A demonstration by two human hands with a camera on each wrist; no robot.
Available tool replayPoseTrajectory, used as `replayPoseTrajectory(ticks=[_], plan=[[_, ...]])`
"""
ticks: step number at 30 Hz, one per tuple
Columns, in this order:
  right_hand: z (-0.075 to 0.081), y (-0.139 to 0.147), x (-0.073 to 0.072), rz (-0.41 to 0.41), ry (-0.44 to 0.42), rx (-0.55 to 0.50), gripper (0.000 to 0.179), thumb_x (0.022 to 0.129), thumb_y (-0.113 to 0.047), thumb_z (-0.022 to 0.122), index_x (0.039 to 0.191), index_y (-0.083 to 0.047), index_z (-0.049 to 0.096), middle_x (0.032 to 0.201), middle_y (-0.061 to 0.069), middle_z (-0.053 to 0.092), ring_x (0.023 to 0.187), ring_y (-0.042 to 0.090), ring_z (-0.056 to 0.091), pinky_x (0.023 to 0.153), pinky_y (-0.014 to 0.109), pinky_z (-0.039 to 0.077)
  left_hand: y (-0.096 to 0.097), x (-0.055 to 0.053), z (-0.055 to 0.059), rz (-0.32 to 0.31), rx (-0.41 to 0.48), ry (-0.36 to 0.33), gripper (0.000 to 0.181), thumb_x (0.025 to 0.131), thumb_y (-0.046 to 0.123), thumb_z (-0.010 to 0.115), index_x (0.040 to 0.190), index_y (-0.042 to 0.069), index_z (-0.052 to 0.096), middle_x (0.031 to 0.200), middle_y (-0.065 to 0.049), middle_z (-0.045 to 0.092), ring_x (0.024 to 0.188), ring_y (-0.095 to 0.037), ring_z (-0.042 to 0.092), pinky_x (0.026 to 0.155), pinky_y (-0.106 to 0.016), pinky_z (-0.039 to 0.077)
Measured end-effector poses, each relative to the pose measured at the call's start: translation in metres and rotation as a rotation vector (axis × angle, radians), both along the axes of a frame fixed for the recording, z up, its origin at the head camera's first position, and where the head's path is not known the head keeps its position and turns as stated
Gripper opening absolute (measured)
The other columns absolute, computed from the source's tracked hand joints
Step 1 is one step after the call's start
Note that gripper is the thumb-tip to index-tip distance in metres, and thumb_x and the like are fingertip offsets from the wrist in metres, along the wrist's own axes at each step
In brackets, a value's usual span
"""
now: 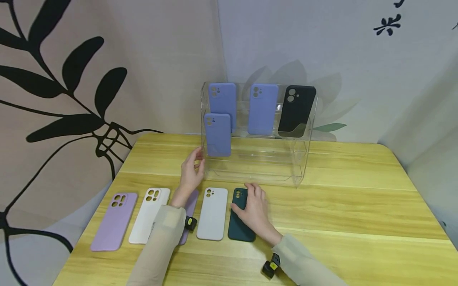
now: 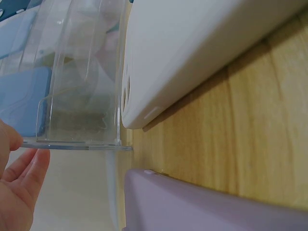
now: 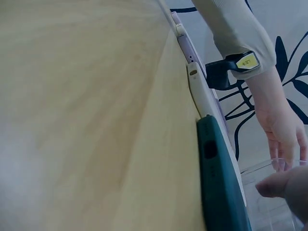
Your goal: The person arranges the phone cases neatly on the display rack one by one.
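A: Where is the dark green case (image 1: 242, 229)?

B: Flat on the wooden table (image 1: 358, 206), at the right end of the row, just beside a white case (image 1: 212, 216). The right hand (image 1: 256, 209) reaches across it, thumb near its left edge, fingers by its top right corner.

A: Is it gripped?

B: Thumb and fingers stand wide apart (whether a fingertip touches the case, I cannot tell).

A: And the left hand (image 1: 191, 171)?

B: It narrowly pinches the left side panel of the clear stand (image 1: 250, 180), thumb and fingertips on either side of the edge.

A: What does that stand carry?

B: Two upper blue cases (image 1: 262, 111) and a black case (image 1: 297, 109) along the higher part, plus a lower blue case (image 1: 217, 137) at left.

A: Anything near the left forearm?

B: A purple case (image 1: 193, 202), partly hidden beneath it.
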State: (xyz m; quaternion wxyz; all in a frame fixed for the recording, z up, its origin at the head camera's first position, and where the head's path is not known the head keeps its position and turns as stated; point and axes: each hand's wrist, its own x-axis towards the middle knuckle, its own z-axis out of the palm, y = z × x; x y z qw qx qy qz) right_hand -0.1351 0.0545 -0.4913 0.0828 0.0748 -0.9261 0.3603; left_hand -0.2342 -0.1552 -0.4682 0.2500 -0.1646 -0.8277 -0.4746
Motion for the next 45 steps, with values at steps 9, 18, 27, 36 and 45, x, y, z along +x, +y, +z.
replayPoseTrajectory(ticks=[9,18,27,36,45], plan=[[-0.003,-0.008,-0.004,0.003,-0.046,0.129,0.077,0.069,-0.037,0.081,0.13,-0.004,0.047,0.131,0.019,0.041,0.12,0.037,0.035,0.088,0.054,0.036,-0.001,-0.001,0.0,-0.005,0.0,-0.002,0.04,0.085,-0.014,0.054,0.124,-0.011,0.048,0.101,-0.027,0.059,0.09,-0.038,0.061,0.07,-0.039,0.059],[-0.001,-0.011,-0.007,0.007,-0.097,0.124,0.071,0.064,-0.028,0.081,0.125,-0.005,0.051,0.129,0.017,0.044,0.118,0.036,0.035,0.082,0.048,0.036,0.0,0.0,0.001,-0.004,-0.001,-0.009,0.04,0.085,-0.014,0.054,0.124,-0.011,0.048,0.101,-0.027,0.059,0.091,-0.038,0.061,0.069,-0.04,0.059],[0.0,-0.007,-0.007,0.034,-0.1,0.078,0.069,0.062,-0.018,0.078,0.122,-0.001,0.051,0.131,0.02,0.041,0.119,0.037,0.032,0.079,0.047,0.035,0.0,0.0,-0.001,0.001,-0.001,0.013,0.04,0.084,-0.014,0.053,0.123,-0.012,0.048,0.099,-0.028,0.059,0.089,-0.039,0.061,0.068,-0.041,0.059],[0.003,0.0,-0.005,0.05,-0.059,0.041,0.061,0.062,-0.015,0.075,0.117,-0.001,0.053,0.128,0.019,0.044,0.117,0.036,0.034,0.082,0.049,0.036,-0.001,0.001,-0.001,-0.005,0.003,0.009,0.04,0.085,-0.014,0.053,0.124,-0.012,0.048,0.1,-0.028,0.059,0.09,-0.039,0.061,0.069,-0.039,0.059],[0.01,0.005,0.001,0.063,0.083,0.011,0.061,0.059,-0.012,0.076,0.116,-0.001,0.056,0.121,0.016,0.048,0.109,0.032,0.039,0.079,0.044,0.038,-0.001,0.001,0.0,-0.006,-0.002,-0.017,0.039,0.086,-0.013,0.053,0.125,-0.011,0.047,0.101,-0.027,0.059,0.092,-0.039,0.061,0.071,-0.039,0.059]])
